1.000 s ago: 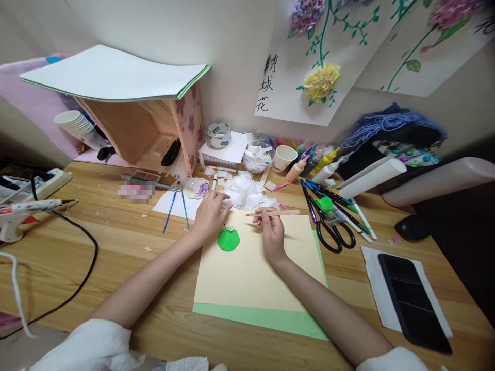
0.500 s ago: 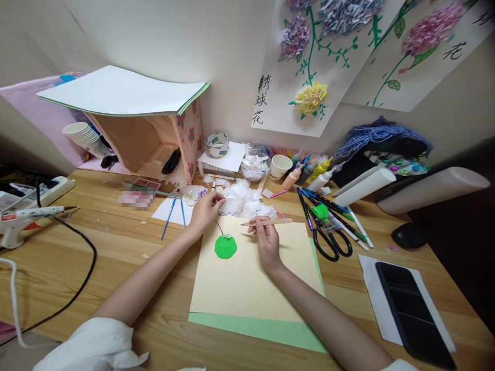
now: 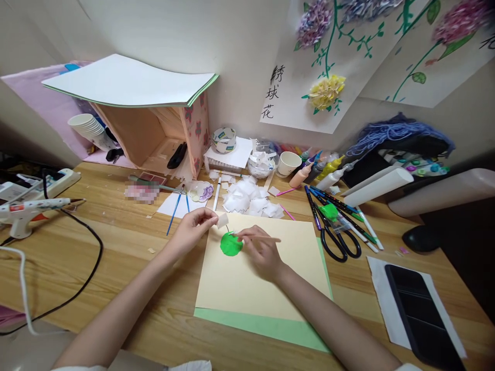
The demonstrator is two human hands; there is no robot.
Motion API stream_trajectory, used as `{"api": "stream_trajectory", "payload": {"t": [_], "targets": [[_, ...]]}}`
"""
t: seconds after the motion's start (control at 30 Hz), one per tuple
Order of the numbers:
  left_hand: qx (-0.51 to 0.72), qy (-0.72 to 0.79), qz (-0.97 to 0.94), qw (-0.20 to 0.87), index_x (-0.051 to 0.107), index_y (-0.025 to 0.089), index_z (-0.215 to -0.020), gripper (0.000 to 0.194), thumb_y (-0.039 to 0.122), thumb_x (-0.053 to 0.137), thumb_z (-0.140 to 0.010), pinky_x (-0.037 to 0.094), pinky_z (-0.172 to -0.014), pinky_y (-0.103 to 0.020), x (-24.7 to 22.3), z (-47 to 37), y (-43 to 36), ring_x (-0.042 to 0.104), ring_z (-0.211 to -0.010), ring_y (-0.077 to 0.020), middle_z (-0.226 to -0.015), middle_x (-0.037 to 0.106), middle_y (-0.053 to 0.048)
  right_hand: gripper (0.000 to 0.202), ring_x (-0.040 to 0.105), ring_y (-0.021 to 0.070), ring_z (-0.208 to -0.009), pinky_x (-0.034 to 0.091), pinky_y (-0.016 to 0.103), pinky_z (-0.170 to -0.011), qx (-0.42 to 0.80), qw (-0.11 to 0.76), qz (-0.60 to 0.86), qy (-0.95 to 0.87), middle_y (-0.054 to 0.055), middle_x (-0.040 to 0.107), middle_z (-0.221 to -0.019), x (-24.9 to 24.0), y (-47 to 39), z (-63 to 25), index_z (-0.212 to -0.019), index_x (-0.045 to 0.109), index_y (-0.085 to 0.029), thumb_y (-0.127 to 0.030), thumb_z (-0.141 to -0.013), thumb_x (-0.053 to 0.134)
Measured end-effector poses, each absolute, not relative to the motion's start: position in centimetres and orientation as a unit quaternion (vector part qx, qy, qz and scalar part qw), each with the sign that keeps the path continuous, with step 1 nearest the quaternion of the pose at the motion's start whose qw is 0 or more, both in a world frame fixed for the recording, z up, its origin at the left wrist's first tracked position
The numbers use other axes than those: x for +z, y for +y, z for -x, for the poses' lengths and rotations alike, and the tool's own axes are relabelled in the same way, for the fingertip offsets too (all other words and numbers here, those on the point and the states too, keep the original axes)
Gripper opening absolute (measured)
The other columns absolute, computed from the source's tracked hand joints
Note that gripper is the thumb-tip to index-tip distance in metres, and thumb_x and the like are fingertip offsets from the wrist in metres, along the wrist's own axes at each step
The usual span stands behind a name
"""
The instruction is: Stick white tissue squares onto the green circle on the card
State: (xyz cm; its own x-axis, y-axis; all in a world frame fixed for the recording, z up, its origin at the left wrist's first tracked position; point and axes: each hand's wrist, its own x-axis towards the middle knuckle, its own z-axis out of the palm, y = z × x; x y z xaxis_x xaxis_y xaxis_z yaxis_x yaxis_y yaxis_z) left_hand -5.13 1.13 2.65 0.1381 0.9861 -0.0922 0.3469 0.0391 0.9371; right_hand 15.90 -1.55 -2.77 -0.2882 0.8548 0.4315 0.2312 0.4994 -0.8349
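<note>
Between the thumb and fingers of my left hand (image 3: pixel 196 226) is a small square of white tissue paper (image 3: pixel 223 221), held over the top left edge of the cream sheet (image 3: pixel 255 288). A pencil (image 3: pixel 266 238) lies in the grip of my right hand (image 3: pixel 263 253), its front end over the round green clay patch (image 3: pixel 230 246). My right fingers partly cover that patch's right side. A thin dark line (image 3: pixel 227 227) runs up from the clay. Behind both hands lies a loose pile of white tissue squares (image 3: pixel 247 196).
Black-handled scissors (image 3: pixel 340 245) and several pens (image 3: pixel 363 226) lie right of the sheet. A phone (image 3: pixel 421 309) rests at the far right. At the left is a glue gun (image 3: pixel 34 211) with its cable. Paint bottles (image 3: pixel 301 175) and a paper cup (image 3: pixel 289 164) stand behind.
My left hand has come away from the tissue pile with one square, moving toward me. My right hand has moved left, bringing the pencil's end to the green clay. The view has shifted slightly.
</note>
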Motion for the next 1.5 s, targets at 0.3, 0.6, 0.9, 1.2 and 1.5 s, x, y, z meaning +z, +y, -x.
{"api": "stream_trajectory", "payload": {"t": [0.3, 0.6, 0.9, 1.2, 1.5], "targets": [[0.313, 0.503, -0.561, 0.579, 0.060, 0.016, -0.076, 0.025, 0.040, 0.062, -0.074, 0.048, -0.069, -0.028, 0.4, 5.4, 0.3, 0.059, -0.072, -0.0147, -0.075, 0.063, -0.002, 0.019, 0.057, 0.0185, -0.073, 0.049, 0.035, -0.065, 0.218, 0.422, 0.362, -0.802, 0.005, 0.068, -0.085, -3.1, -1.6, -15.6, -0.101, 0.058, -0.022, -0.013, -0.088, 0.048], [0.242, 0.516, -0.627, 0.531, 0.061, 0.016, -0.078, 0.023, 0.038, 0.056, -0.079, 0.044, -0.064, -0.026, 0.3, 4.5, 0.1, 0.056, -0.070, -0.0147, -0.075, 0.063, -0.003, 0.017, 0.057, 0.0184, -0.076, 0.049, 0.034, -0.068, 0.235, 0.431, 0.415, -0.766, 0.005, 0.067, -0.085, -3.0, -1.6, -15.7, -0.099, 0.060, -0.021, -0.015, -0.088, 0.048], [0.206, 0.552, -0.714, 0.378, 0.060, 0.019, -0.080, 0.015, 0.030, 0.050, -0.083, 0.038, -0.061, -0.026, -0.7, 3.5, 1.0, 0.054, -0.068, -0.0143, -0.076, 0.063, -0.001, 0.017, 0.057, 0.0182, -0.073, 0.049, 0.034, -0.065, 0.234, 0.458, 0.416, -0.750, 0.005, 0.067, -0.082, -3.0, -1.7, -15.9, -0.097, 0.060, -0.022, -0.013, -0.087, 0.049], [0.220, 0.548, -0.734, 0.335, 0.058, 0.019, -0.081, 0.012, 0.027, 0.049, -0.084, 0.040, -0.067, -0.028, -0.9, 3.4, 0.7, 0.055, -0.074, -0.0158, -0.079, 0.061, -0.002, 0.021, 0.055, 0.0176, -0.069, 0.047, 0.032, -0.060, 0.200, 0.448, 0.328, -0.807, 0.005, 0.065, -0.078, -2.9, -1.7, -15.7, -0.101, 0.057, -0.021, -0.009, -0.085, 0.049], [0.194, 0.452, -0.752, 0.440, 0.059, 0.018, -0.085, 0.020, 0.034, 0.047, -0.088, 0.042, -0.077, -0.028, -0.3, 5.4, 0.9, 0.056, -0.084, -0.0168, -0.087, 0.063, -0.004, 0.019, 0.054, 0.0167, -0.065, 0.045, 0.031, -0.057, 0.199, 0.497, 0.321, -0.781, 0.004, 0.064, -0.075, -3.0, -1.9, -16.0, -0.099, 0.056, -0.021, -0.010, -0.086, 0.048]]}}
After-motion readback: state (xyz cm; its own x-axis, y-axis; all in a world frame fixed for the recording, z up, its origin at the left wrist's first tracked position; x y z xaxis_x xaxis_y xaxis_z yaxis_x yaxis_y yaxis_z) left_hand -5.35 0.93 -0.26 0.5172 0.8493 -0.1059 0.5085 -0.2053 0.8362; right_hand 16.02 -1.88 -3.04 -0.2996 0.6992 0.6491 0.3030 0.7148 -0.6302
